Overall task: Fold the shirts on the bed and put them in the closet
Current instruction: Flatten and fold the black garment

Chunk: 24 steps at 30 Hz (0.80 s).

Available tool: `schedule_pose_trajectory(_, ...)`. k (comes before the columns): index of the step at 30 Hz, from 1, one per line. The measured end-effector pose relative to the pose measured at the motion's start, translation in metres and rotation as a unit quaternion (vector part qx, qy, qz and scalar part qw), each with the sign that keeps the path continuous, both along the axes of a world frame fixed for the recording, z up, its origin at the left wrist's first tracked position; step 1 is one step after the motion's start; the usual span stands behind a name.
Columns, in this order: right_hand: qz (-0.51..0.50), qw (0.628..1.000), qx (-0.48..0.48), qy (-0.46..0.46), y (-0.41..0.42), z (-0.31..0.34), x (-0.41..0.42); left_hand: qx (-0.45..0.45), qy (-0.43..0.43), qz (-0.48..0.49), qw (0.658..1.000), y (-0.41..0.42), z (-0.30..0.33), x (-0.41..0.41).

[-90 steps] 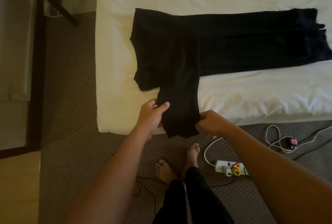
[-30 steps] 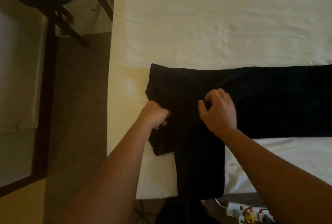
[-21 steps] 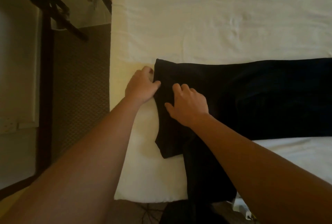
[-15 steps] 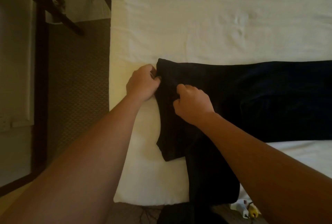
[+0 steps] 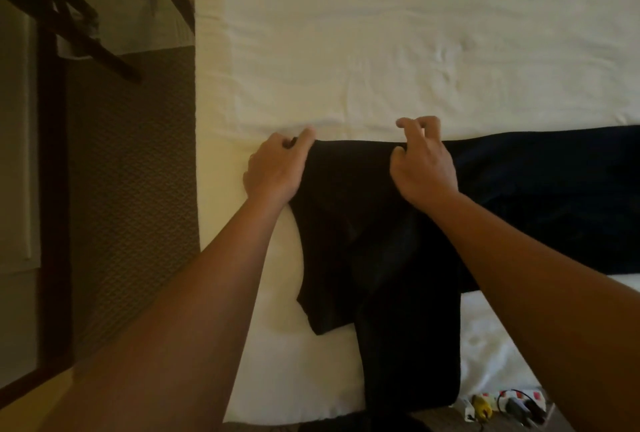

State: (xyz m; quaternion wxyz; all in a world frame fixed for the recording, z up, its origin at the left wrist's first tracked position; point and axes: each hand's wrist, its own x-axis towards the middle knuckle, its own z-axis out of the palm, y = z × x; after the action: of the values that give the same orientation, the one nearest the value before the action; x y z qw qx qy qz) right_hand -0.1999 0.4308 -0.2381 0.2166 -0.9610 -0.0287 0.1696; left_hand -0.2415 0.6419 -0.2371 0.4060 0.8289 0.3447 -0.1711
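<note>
A black shirt (image 5: 363, 223) lies across the white bed (image 5: 381, 50), its body stretching off to the right and one folded strip hanging over the near bed edge. My left hand (image 5: 273, 168) pinches the shirt's far left corner between thumb and fingers. My right hand (image 5: 422, 161) grips the far edge of the shirt a little to the right, fingers curled over the fabric. Both hands sit at the shirt's top edge, about a forearm's width apart.
Patterned carpet (image 5: 131, 172) runs along the left of the bed. Dark wooden chair legs (image 5: 104, 43) stand at the upper left. A white power strip (image 5: 502, 404) with plugs lies on the floor at the lower right, beside the bed.
Both hands have moved up to the shirt's far edge and spread apart; the right hand shifted right from the middle of the fabric and now grips the edge.
</note>
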Motion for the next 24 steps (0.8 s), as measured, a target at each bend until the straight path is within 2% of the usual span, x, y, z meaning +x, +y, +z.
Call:
schedule_pose_trajectory(2, 0.028, 0.998, -0.036, 0.040, -0.006, -0.009, 0.010, 0.029, 0.003, -0.036, 0.999, 0.002, -0.007, 0.002)
schedule_pose_trajectory(6, 0.029, 0.999, -0.029, 0.030, -0.008, -0.021, 0.017, 0.087, -0.018, -0.050, 0.995, 0.014, -0.018, 0.006)
schedule_pose_trajectory(9, 0.012, 1.000, -0.006, -0.014, -0.011, -0.025, 0.007, 0.122, -0.020, -0.023, 0.992, 0.005, -0.018, 0.005)
schedule_pose_trajectory(11, 0.010, 0.997, -0.005, -0.075, -0.016, -0.020, -0.006, 0.182, -0.054, -0.016, 0.982, -0.010, -0.011, -0.002)
schedule_pose_trajectory(13, 0.041, 0.990, -0.039, -0.133, -0.019, -0.017, -0.025, 0.270, -0.134, -0.081, 0.950, -0.027, -0.006, -0.013)
schedule_pose_trajectory(15, 0.089, 0.985, -0.092, -0.119, -0.020, -0.020, -0.043, 0.287, -0.178, -0.223, 0.914, -0.041, -0.010, -0.021)
schedule_pose_trajectory(17, 0.134, 0.977, -0.161, -0.046, -0.026, -0.029, -0.054, 0.272, -0.108, -0.355, 0.888, -0.042, -0.022, -0.029)
schedule_pose_trajectory(19, 0.162, 0.967, -0.198, -0.016, -0.036, -0.040, -0.060, 0.263, -0.039, -0.420, 0.868, -0.026, -0.036, -0.036)
schedule_pose_trajectory(21, 0.177, 0.961, -0.210, -0.019, -0.042, -0.044, -0.062, 0.275, -0.032, -0.443, 0.853, -0.010, -0.047, -0.042)
schedule_pose_trajectory(24, 0.191, 0.959, -0.208, -0.010, -0.044, -0.044, -0.061, 0.282, -0.017, -0.445, 0.850, -0.006, -0.050, -0.040)
